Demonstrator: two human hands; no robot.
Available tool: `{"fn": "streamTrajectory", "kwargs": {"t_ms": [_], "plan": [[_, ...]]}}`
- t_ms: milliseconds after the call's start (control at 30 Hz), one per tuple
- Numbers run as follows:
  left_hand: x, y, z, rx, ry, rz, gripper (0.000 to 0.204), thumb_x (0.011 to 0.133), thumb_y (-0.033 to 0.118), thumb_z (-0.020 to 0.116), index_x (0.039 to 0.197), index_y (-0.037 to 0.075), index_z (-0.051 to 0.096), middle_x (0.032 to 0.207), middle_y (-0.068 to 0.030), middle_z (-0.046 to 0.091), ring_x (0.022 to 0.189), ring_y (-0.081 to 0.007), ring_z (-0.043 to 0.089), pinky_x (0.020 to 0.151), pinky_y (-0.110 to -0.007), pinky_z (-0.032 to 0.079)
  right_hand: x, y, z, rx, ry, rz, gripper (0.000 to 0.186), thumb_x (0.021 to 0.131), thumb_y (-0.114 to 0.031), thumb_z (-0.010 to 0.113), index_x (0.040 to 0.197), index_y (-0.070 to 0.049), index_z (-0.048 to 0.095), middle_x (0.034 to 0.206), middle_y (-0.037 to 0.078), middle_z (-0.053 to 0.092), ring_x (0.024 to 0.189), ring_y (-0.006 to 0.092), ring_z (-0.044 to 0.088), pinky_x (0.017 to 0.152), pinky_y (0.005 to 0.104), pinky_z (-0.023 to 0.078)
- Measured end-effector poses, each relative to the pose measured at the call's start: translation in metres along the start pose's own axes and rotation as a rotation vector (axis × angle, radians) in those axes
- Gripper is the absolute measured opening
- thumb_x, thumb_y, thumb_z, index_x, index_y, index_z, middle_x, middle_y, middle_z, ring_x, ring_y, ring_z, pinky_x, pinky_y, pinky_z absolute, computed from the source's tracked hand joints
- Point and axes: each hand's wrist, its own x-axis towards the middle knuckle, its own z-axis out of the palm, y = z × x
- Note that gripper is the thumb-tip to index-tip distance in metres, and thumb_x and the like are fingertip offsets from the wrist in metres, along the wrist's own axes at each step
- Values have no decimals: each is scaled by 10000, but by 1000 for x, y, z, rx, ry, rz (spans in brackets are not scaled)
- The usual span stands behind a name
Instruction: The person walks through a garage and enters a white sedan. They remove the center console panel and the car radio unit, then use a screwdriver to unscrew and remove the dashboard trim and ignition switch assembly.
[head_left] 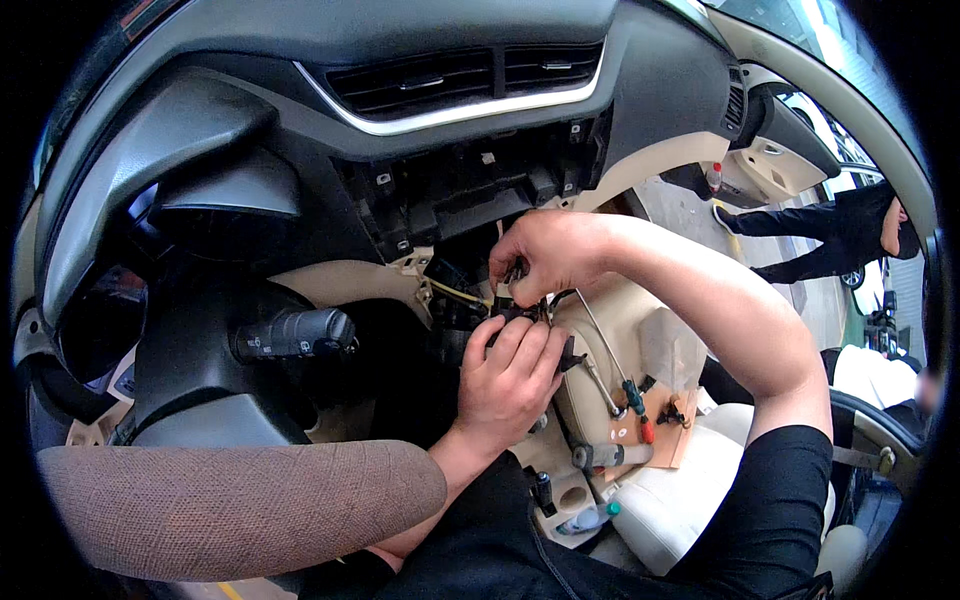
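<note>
Below the open centre of the dashboard, both my hands meet at a dark wiring harness (526, 312). My left hand (507, 376) comes from below, its fingers closed over the harness from the near side. A black piece (572, 356) sticks out to the right beside those fingers. My right hand (547, 256) reaches across from the right with bent wrist, thumb and fingers pinched on a small dark part of the same harness. The exact part is mostly hidden by the fingers. A yellow wire (458, 292) runs leftward from under the hands.
The dashboard cavity (480, 200) lies under the air vents (420, 85). At left are the steering wheel (240, 510) and a stalk (300, 334). Screwdriver (640, 412), grey-handled tool (610, 456) and cardboard (672, 440) lie on the passenger seat (690, 515). A person (830, 235) stands outside.
</note>
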Motion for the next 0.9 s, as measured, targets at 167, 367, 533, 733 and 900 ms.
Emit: {"fn": "streamTrajectory", "kwargs": {"t_ms": [167, 367, 533, 733, 900], "plan": [[3, 4, -2, -12, 14, -5, 562, 669, 246, 910, 1192, 132, 740, 1168, -35, 672, 1182, -226, 620, 1107, -465, 438, 3, 4, 0, 29, -40, 41, 443, 802, -230, 750, 1210, -67, 803, 1052, 154, 809, 871, 261, 754, 827, 371, 599], [2, 2, -4, -23, -1, 0, 572, 670, 249, 917, 1200, 130, 738, 1185, -37, 674, 1187, -231, 617, 1108, -474, 437, 0, 17, 8, 165, 34, 31, 453, 809, -234, 739, 1224, -64, 797, 1097, 155, 805, 944, 272, 765, 887, 373, 602], [0, 1, 1, -7, 22, 1, 591, 687, 255, 917, 1234, 124, 734, 1197, -47, 667, 1193, -238, 613, 1118, -482, 432, -29, 7, 25, 164, 335, 45, 410, 905, -274, 786, 1235, -31, 772, 1159, 163, 788, 994, 280, 773, 908, 398, 607], [-1, 3, 1, 12, 21, 11, 595, 713, 285, 903, 1244, 80, 730, 1206, -70, 664, 1212, -252, 606, 1120, -490, 430, -39, 3, 72, 370, 622, 234, 443, 1031, -333, 733, 1382, -64, 716, 1019, 142, 792, 957, 197, 751, 881, 346, 595], [-1, 1, 8, 29, 57, 33, 598, 700, 294, 907, 1223, 56, 741, 1207, -77, 665, 1212, -259, 608, 1120, -493, 430, -12, 2, 83, 554, 537, 169, 355, 1069, -305, 685, 1309, -56, 767, 1048, 140, 802, 995, 192, 757, 939, 342, 584]]}}
